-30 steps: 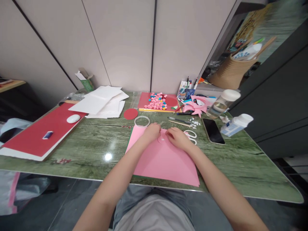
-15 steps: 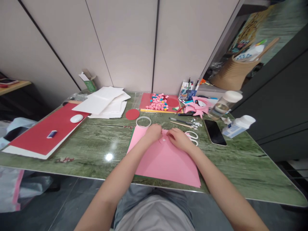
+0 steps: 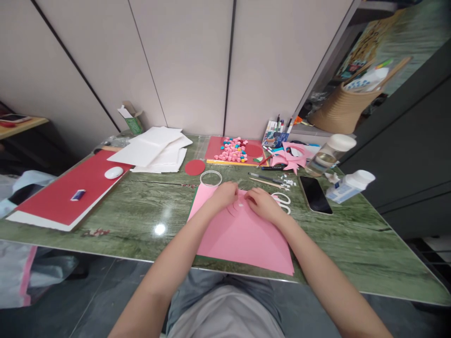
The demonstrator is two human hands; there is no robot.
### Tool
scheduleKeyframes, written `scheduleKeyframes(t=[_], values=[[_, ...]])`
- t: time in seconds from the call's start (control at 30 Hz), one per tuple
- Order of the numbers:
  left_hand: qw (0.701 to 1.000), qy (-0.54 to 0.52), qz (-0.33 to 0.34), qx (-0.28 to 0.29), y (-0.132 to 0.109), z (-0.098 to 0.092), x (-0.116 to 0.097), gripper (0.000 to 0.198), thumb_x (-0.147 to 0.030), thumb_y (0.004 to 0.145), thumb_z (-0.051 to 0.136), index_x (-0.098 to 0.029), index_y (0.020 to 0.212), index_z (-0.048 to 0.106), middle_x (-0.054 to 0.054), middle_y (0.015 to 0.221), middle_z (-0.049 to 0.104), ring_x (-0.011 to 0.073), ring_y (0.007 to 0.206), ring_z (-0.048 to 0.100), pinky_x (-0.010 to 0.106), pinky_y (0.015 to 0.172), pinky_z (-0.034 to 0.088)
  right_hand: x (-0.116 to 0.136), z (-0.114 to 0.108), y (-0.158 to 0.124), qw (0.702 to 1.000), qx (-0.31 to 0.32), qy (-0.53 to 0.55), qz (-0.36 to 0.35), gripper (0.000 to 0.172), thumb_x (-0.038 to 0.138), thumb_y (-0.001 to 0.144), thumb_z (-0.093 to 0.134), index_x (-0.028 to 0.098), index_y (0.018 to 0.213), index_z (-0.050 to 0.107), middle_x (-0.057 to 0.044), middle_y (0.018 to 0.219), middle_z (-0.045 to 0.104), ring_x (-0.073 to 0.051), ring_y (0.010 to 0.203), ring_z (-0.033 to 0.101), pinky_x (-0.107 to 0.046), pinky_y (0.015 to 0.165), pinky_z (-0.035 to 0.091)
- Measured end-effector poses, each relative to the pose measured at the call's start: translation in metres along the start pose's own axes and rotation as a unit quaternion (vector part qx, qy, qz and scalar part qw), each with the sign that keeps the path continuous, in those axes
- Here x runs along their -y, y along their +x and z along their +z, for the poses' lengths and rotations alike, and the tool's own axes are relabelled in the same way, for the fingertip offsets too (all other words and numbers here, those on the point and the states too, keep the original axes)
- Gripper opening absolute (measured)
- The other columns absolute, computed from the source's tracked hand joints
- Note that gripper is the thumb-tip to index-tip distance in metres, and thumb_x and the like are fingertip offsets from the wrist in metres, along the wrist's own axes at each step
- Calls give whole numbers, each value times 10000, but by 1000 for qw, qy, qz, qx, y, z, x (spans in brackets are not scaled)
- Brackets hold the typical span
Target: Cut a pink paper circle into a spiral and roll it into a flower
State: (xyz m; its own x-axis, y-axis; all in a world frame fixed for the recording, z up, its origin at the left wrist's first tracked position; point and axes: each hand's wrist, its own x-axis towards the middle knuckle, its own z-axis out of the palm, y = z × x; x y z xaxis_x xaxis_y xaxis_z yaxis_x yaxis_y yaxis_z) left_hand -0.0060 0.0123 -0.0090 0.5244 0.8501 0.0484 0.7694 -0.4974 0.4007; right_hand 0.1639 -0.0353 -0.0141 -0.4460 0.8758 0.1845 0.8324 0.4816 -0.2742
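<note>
Fingers (image 3: 234, 193) of the left hand (image 3: 224, 195) and right hand (image 3: 262, 205), bunched together, stay pressed on the small pink paper disc (image 3: 235, 210) with its white square tab (image 3: 240, 205). The disc lies on the large pink paper sheet (image 3: 243, 239) on the green marble counter (image 3: 141, 211). Only the view has shifted, so the pressing work looks unchanged.

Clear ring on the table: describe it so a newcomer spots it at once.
On the green table, find the big pink sheet in front of the person. At its far left corner, just beyond the left hand, lies the clear ring. Unlike the solid red disc behind it, it is hollow and see-through.
</note>
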Motion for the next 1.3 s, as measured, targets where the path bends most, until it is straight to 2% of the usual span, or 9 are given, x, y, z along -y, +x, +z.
scheduleKeyframes(t=[0.2, 0.33, 0.47, 0.53, 0.6, 0.7, 0.8, 1.07, 1.3], values=[[997, -80, -15, 15, -1, -15, 14, 114, -127, 647, 468, -154, 704, 563, 8, 694, 598, 102, 640, 522, 198, 582, 379, 0, 0, 0, 1000, 1, 3, 3, 155, 140, 787, 433, 166, 859, 567, -60, 833, 562, -162, 840, 477, -270, 753, 334], [977, -206, 2, 53, -2, -25, 18, 162, -171, 649, 491, -142, 797, 549, 10, 722, 599, 95, 636, 539, 191, 565, 392, -2, 2, 1, 1000, -3, 4, 12, 149, 154, 788, 437, 169, 844, 574, -62, 825, 580, -163, 837, 494, -275, 759, 338], [947, -304, 47, 95, -4, -33, 17, 209, -200, 673, 498, -133, 869, 517, 7, 698, 584, 94, 627, 559, 196, 564, 405, -8, 0, 1, 992, -82, 61, 79, 139, 176, 783, 438, 174, 823, 571, -49, 794, 605, -160, 782, 529, -275, 725, 364], [937, -327, 57, 108, -5, -35, 15, 204, -206, 679, 501, -129, 868, 516, 11, 711, 581, 92, 637, 560, 200, 575, 412, -11, -3, 0, 974, -136, 136, 119, 152, 220, 799, 423, 177, 842, 563, -38, 781, 612, -152, 729, 544, -269, 688, 387], [931, -340, 61, 117, -6, -36, 13, 206, -212, 687, 500, -128, 874, 517, 16, 733, 580, 89, 649, 558, 205, 587, 418, -13, -5, 1, 949, -156, 232, 144, 193, 287, 815, 408, 175, 870, 556, -32, 761, 618, -148, 693, 560, -273, 671, 412], [926, -345, 81, 128, -7, -37, 11, 198, -209, 692, 502, -130, 873, 519, 17, 755, 576, 85, 665, 554, 211, 616, 424, -12, -5, 3, 909, -120, 370, 149, 249, 355, 802, 430, 169, 913, 553, -40, 780, 634, -156, 713, 586, -293, 694, 444], [925, -341, 104, 133, -7, -37, 11, 193, -208, 691, 510, -136, 869, 523, 17, 770, 577, 84, 675, 550, 213, 632, 421, -6, -2, 5, 888, -90, 425, 148, 246, 364, 752, 507, 165, 881, 573, -49, 818, 642, -166, 756, 596, -300, 709, 454], [905, -403, 47, 125, -6, -27, -1, 340, -326, 691, 551, -141, 963, 464, 17, 731, 589, 95, 653, 558, 211, 590, 415, 8, -6, 4, 880, -99, 439, 151, 183, 323, 692, 569, 148, 747, 574, -26, 678, 620, -135, 614, 572, -257, 592, 446], [914, -398, 28, 81, -1, -13, -6, 254, -355, 712, 515, -123, 810, 550, 43, 727, 618, 81, 581, 554, 200, 542, 410, 10, -6, 1, 895, -100, 406, 158, 172, 314, 689, 574, 158, 760, 589, -43, 714, 645, -158, 652, 588, -272, 610, 441]])
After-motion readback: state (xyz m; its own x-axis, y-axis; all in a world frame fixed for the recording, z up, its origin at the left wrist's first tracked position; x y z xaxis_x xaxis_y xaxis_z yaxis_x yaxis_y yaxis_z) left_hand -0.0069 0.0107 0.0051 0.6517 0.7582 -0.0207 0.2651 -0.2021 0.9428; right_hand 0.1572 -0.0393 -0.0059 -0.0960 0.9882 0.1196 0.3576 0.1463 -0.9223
